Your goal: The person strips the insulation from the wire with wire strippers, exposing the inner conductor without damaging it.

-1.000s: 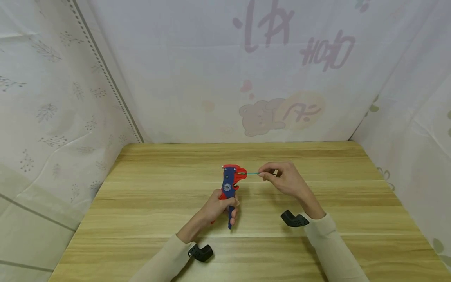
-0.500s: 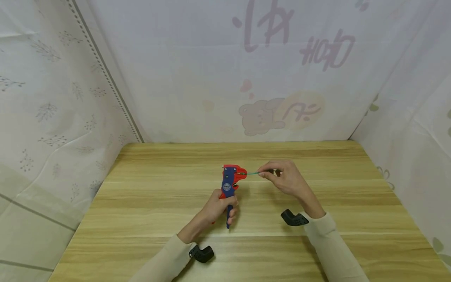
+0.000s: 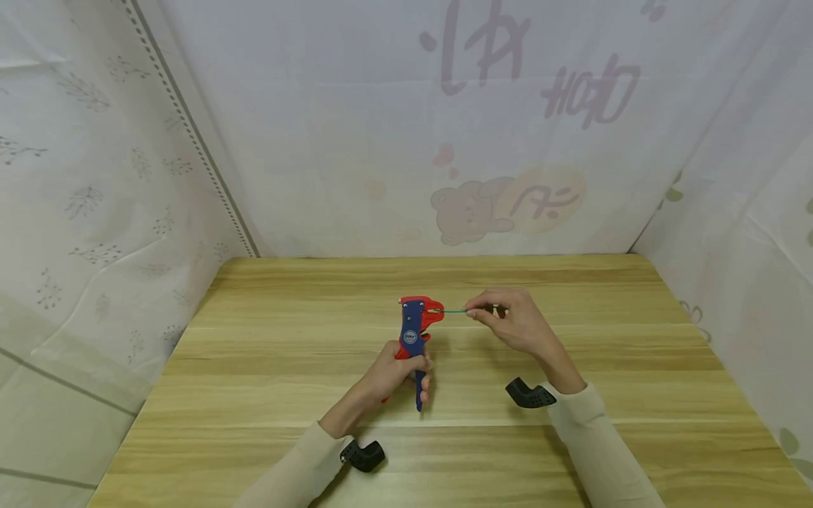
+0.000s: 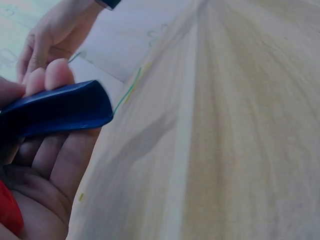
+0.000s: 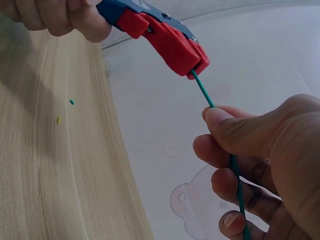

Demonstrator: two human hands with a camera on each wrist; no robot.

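My left hand (image 3: pixel 389 372) grips a red and blue wire stripper (image 3: pixel 413 321), held upright over the table with its nose toward the right. In the left wrist view, fingers wrap the blue handle (image 4: pixel 65 110), and part of the red handle (image 4: pixel 9 212) shows by the palm. My right hand (image 3: pixel 514 321) pinches a green wire (image 3: pixel 454 311) between thumb and forefinger. The wire's front end runs into the stripper's red nose (image 5: pixel 182 55), which hides its tip. In the right wrist view, the rest of the wire trails down past the other fingers.
A tiny green piece (image 5: pixel 72 102) and a tiny yellow piece (image 5: pixel 58 120) lie on the wooden table (image 3: pixel 286 339). Thin green and yellow strands (image 4: pixel 129 90) show near its edge in the left wrist view. Printed cloth (image 3: pixel 349 141) hangs behind the table and at both sides.
The stripper's blue handle swung a little inward, then back outward as my left fingers loosened. Its head has shifted very slightly left. My right hand has barely moved and still pinches the wire.
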